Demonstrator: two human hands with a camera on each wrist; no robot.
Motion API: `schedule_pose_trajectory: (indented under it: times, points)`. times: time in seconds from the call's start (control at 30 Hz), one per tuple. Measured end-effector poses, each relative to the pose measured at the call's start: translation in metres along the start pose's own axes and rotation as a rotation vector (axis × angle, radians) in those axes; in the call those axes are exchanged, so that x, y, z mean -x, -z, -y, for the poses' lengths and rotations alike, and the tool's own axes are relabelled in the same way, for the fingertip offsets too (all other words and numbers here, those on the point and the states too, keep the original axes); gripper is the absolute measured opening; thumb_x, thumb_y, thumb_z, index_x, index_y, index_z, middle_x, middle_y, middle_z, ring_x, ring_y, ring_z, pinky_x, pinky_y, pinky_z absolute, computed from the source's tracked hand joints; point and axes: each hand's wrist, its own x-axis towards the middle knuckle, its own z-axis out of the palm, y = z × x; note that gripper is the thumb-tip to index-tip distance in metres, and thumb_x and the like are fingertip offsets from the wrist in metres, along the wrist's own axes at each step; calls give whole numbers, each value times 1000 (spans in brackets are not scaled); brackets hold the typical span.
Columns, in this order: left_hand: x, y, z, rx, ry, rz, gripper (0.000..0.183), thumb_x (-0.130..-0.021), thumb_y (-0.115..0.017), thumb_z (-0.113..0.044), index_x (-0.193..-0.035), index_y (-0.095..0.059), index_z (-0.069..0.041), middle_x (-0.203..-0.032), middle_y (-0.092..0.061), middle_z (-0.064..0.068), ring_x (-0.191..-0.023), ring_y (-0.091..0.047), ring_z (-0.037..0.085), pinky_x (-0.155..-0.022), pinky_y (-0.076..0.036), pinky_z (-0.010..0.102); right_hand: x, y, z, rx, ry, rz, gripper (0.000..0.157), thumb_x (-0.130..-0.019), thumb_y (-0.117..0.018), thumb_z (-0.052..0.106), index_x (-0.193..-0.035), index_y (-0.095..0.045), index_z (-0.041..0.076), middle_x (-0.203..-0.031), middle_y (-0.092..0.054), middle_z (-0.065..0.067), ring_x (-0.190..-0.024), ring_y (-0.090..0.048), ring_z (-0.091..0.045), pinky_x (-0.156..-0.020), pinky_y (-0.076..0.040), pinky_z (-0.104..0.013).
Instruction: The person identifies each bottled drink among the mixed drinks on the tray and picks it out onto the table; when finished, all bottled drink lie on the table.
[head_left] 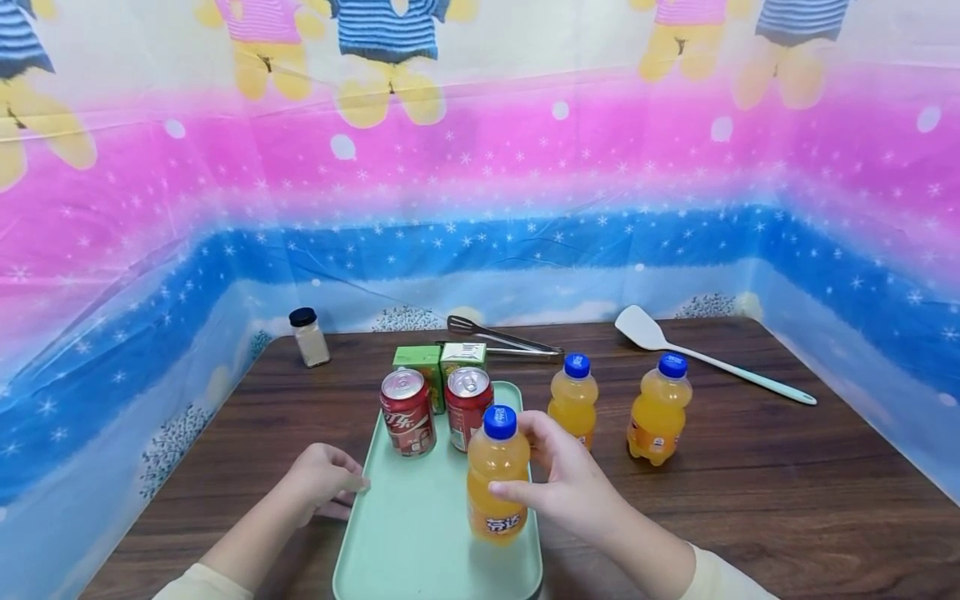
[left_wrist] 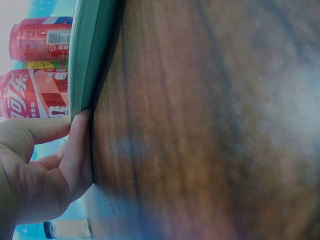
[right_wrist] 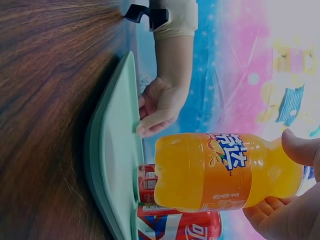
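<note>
My right hand (head_left: 573,479) grips an orange soda bottle (head_left: 497,475) with a blue cap, thumb on one side and fingers behind. In the right wrist view the bottle's base hangs above the green tray (right_wrist: 120,145). The left hand (head_left: 324,482) pinches the tray's left rim between thumb and fingers, as the left wrist view also shows. On the tray's far half stand two red cola cans (head_left: 408,414), with two green drink cartons (head_left: 420,360) behind them. The second can (head_left: 467,400) is partly hidden by the held bottle.
Two more orange soda bottles (head_left: 660,408) stand right of the tray. Behind them lies a white spatula (head_left: 712,358) with a pale green handle. Metal tongs (head_left: 510,340) lie at the back, and a black-lidded jar (head_left: 311,338) stands at the back left.
</note>
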Motion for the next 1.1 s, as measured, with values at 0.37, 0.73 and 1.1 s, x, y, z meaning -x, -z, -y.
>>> schedule_pose_trajectory:
  times: [0.37, 0.73, 1.1]
  points:
    - [1, -1, -1, -8, -18, 4, 17, -82, -66, 2, -94, -59, 11, -85, -58, 17, -68, -62, 23, -59, -58, 38, 8, 9, 0, -8, 32, -4, 54, -80, -75, 13, -126, -46, 8, -119, -56, -7, -112, -55, -22, -99, -43, -36]
    - [2, 0, -2, -19, -1, -9, 18, -82, -66, 2, -96, -59, 11, -86, -58, 18, -69, -62, 23, -59, -58, 38, 16, 13, 0, -15, 52, 3, 54, -80, -75, 13, -125, -46, 7, -120, -55, -8, -113, -54, -21, -98, -43, -27]
    - [1, -1, -2, -15, -2, -9, 17, -82, -66, 2, -95, -59, 10, -86, -58, 17, -68, -62, 24, -59, -58, 38, 23, 12, -1, -17, 50, 24, 54, -79, -76, 14, -124, -47, 8, -120, -55, -7, -113, -54, -19, -98, -43, -28]
